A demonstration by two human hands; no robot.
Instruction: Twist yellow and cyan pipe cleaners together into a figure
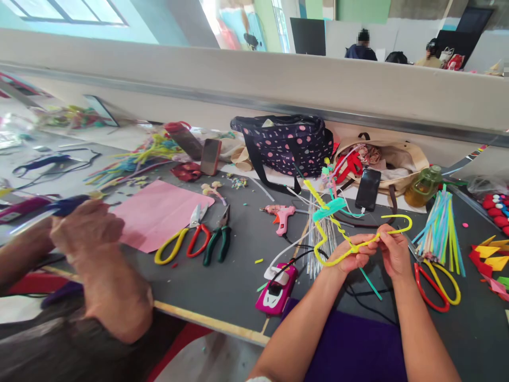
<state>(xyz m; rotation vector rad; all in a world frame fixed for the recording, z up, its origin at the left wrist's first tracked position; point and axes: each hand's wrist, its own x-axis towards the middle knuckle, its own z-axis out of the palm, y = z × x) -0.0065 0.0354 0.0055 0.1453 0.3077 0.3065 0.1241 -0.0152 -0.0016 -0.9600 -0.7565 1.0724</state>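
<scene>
Both of my hands pinch one yellow pipe cleaner (pixel 332 262), bent into loops and partly twisted. My left hand (pixel 352 254) is closed on its twisted middle. Fingertips of my right hand (pixel 393 249) grip it further right, where its end curls back in a hook. A turquoise fuzzy piece (pixel 329 209) lies across the yellow strand beyond my left hand. Below my hands a teal stem (pixel 370 284) sticks out. Red-and-yellow handled scissors (pixel 437 284) rest right of my right hand, beside a bundle of pastel pipe cleaners (pixel 441 228).
A pink glue gun (pixel 283 216), magenta power strip (pixel 277 289), pliers (pixel 218 241) and scissors (pixel 191 239) lie leftward. Behind stand a dark patterned bag (pixel 286 143), a phone (pixel 368 188) and a bottle (pixel 423 185). At far left, a co-worker's hands (pixel 85 228) work near pink paper (pixel 159 212).
</scene>
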